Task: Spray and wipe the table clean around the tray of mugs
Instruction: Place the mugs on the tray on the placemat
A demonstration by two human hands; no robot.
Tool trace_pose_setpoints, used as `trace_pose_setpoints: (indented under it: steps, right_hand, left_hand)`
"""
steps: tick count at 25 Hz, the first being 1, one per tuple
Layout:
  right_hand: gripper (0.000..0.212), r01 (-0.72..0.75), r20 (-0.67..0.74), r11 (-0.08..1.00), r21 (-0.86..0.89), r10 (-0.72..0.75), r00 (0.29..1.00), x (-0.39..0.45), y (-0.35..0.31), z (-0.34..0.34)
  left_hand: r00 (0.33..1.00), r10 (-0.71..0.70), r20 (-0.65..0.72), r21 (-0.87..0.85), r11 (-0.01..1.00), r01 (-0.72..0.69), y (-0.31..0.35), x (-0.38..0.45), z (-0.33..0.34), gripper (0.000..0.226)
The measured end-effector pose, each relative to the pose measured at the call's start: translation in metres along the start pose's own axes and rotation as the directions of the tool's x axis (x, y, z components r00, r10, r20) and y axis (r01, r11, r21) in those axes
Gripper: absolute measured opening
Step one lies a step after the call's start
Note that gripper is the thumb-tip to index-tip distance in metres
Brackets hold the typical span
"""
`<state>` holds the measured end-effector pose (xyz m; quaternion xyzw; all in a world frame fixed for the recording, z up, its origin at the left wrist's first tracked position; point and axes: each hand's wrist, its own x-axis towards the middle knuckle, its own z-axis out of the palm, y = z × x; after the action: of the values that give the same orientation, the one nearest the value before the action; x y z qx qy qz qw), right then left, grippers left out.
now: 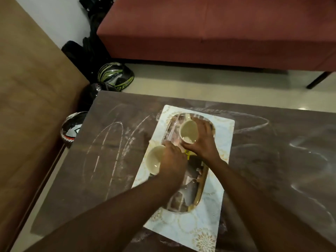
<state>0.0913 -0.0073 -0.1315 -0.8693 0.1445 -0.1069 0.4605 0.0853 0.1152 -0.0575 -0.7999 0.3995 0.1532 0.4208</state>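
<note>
The table (272, 160) has a dark brown top streaked with whitish looping smears on both sides of the tray (201, 179), which is an oval, gold-rimmed piece lying lengthwise on a pale blue placemat (205, 231) with gold floral print. Two cream mugs stand upright with their mouths open to the camera: the far mug (188, 130) sits over the tray's far end, gripped by the right hand (201, 139), while the near mug (154, 159) is at the tray's left edge over the placemat, held by the left hand (172, 160). Both mugs look empty inside.
</note>
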Motion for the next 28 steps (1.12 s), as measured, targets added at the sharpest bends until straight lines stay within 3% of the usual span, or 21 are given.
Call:
trace_pose_setpoints:
  steps: [3,7,12,15,17,18,20,22,24,25,28]
  right_hand:
    - [0.095,-0.004,0.064,0.998,-0.063,0.008,0.998,0.000,0.024,-0.011]
    - [0.096,0.006,0.100,0.996,-0.091,0.003,0.995,0.001,0.030,-0.008]
    - [0.099,0.032,0.066,0.986,-0.162,-0.021,0.998,-0.006,0.033,-0.004]
    - [0.106,0.035,0.130,0.986,-0.160,-0.015,0.991,-0.001,0.031,-0.010]
    - [0.105,-0.013,0.138,0.995,-0.101,0.027,0.990,-0.003,0.033,-0.020]
    - [0.102,-0.068,0.097,0.997,-0.028,0.070,0.993,-0.007,0.035,-0.027]
    - [0.094,-0.168,0.037,0.981,0.093,0.166,0.985,-0.026,0.039,-0.038]
    - [0.086,-0.173,0.047,0.980,0.094,0.169,0.984,-0.048,0.035,-0.038]
    - [0.082,-0.136,0.059,0.989,0.060,0.133,0.989,-0.060,0.027,-0.028]
    - [0.082,-0.149,0.046,0.988,0.048,0.147,0.988,-0.062,0.024,-0.022]
    - [0.077,-0.141,-0.160,0.990,0.027,0.143,0.977,-0.067,0.009,-0.008]
  left_hand:
    - [0.996,0.093,-0.004,0.189,0.978,-0.090,0.031,0.008,-0.011,0.053]
    - [0.976,0.210,-0.067,0.312,0.933,-0.179,0.053,0.004,-0.014,0.061]
    - [0.984,0.174,-0.037,0.324,0.934,-0.153,0.068,0.003,-0.001,0.057]
    - [0.980,0.198,-0.037,0.196,0.963,-0.187,0.061,0.008,-0.007,0.058]
    - [0.979,0.163,-0.124,-0.160,0.970,-0.182,0.043,0.008,-0.026,0.055]
    - [0.982,0.093,-0.165,-0.387,0.910,-0.152,0.028,0.006,-0.037,0.051]
    - [0.967,-0.138,-0.216,-0.750,0.657,-0.074,-0.006,0.000,-0.042,0.038]
    - [0.917,-0.379,-0.122,-0.918,0.395,0.041,-0.035,-0.001,-0.020,0.024]
    - [0.867,-0.489,0.098,-0.972,0.140,0.189,-0.052,0.011,0.025,0.016]
    - [0.842,-0.496,0.213,-0.959,0.059,0.276,-0.054,0.019,0.048,0.016]
    - [0.774,-0.469,0.426,-0.895,-0.089,0.438,-0.038,0.046,0.113,0.024]
